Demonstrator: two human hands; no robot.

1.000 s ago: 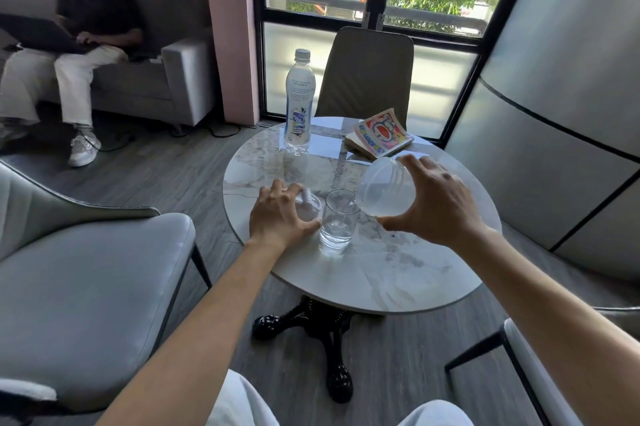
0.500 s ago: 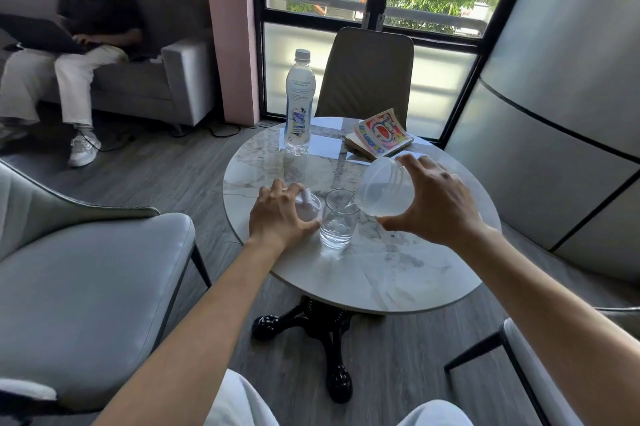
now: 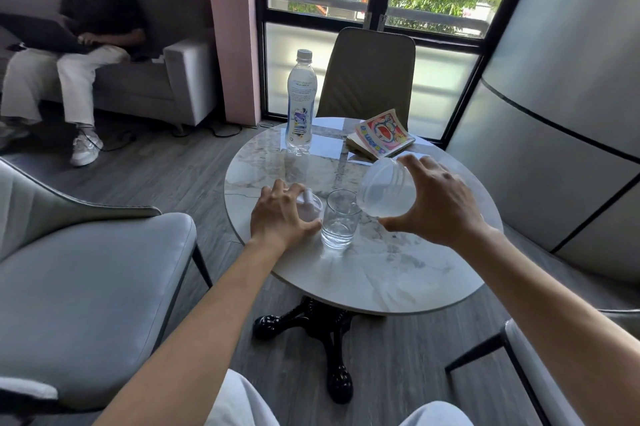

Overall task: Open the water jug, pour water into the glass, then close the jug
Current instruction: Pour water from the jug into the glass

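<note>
Over glass (image 3: 338, 223), right hand (image 3: 437, 207) tilting jug (image 3: 386, 188)

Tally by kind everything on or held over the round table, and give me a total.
Jug, tilted over the glass in the right hand: 1
Jug lid, under the left hand: 1
Glass: 1
Water bottle: 1
Comic book: 1
Total: 5

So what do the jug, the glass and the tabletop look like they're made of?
Jug: frosted translucent plastic, probably; cloudy, matte walls. Glass: clear glass, going by its sharp highlights and thick base. Tabletop: polished marble or a lookalike; grey veining, glossy reflections.
</note>
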